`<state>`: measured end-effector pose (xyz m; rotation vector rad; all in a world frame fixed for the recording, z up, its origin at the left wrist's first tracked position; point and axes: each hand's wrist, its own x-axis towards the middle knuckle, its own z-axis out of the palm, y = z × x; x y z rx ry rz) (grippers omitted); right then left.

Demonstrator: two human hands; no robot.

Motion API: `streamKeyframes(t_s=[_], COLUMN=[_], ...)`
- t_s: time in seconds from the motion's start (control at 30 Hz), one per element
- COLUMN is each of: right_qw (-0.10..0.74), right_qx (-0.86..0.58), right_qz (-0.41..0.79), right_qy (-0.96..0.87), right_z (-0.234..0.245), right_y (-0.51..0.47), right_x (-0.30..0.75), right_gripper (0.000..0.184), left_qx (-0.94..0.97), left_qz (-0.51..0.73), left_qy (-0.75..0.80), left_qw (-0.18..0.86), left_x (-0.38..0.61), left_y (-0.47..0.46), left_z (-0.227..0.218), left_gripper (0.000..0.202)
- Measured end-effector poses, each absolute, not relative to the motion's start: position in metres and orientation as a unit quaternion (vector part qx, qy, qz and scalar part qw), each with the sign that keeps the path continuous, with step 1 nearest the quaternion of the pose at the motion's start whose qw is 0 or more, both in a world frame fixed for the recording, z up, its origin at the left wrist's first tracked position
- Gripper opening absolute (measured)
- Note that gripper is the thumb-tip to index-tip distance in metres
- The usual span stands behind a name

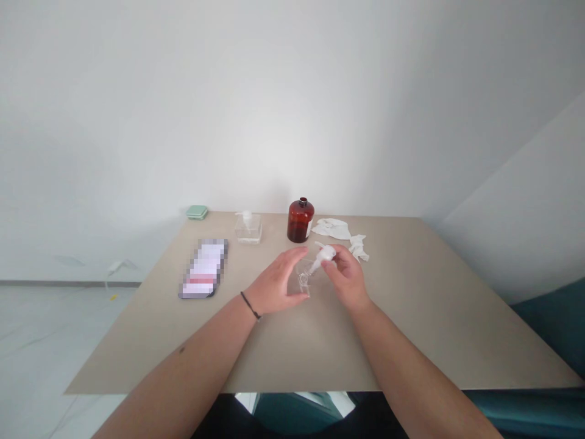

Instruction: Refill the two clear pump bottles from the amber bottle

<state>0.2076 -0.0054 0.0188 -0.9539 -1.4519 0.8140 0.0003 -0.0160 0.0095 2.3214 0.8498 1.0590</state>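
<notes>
My left hand [275, 282] curves around a clear square bottle [302, 268], thumb on the near side and fingers on the far side. The bottle's round neck faces up between them. Just to the right, my right hand [351, 281] grips a white pump head [325, 254] between thumb and fingers. The pump is tilted, its lower end pointing down and left at the bottle's neck. Whether its tube is inside the neck I cannot tell. My right palm and fingers hide part of the pump.
A brown bottle [300, 222] without a cap stands at the back of the table [425, 305]. Left of it is another clear pump bottle [249, 230]. A phone [204, 268] lies at left, a green box [197, 212] in the back corner. Crumpled tissues [333, 228] lie behind my right hand.
</notes>
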Motion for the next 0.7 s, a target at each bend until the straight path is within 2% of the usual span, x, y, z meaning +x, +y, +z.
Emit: streamKeyframes(t_s=[0.33, 0.7], right_qw=[0.646, 0.685], right_qx=[-0.33, -0.304], right_qz=[0.505, 0.522], right_qy=[-0.469, -0.408], right_z=[0.024, 0.033], right_y=[0.002, 0.006], right_x=[0.212, 0.219], right_gripper=[0.03, 0.023], left_qx=[0.815, 0.81], left_qz=[0.388, 0.388], left_qy=[0.32, 0.322], left_qw=[0.287, 0.298], left_x=[0.0, 0.0], left_y=[-0.016, -0.016], left_z=[0.009, 0.01], left_gripper=[0.1, 0.101])
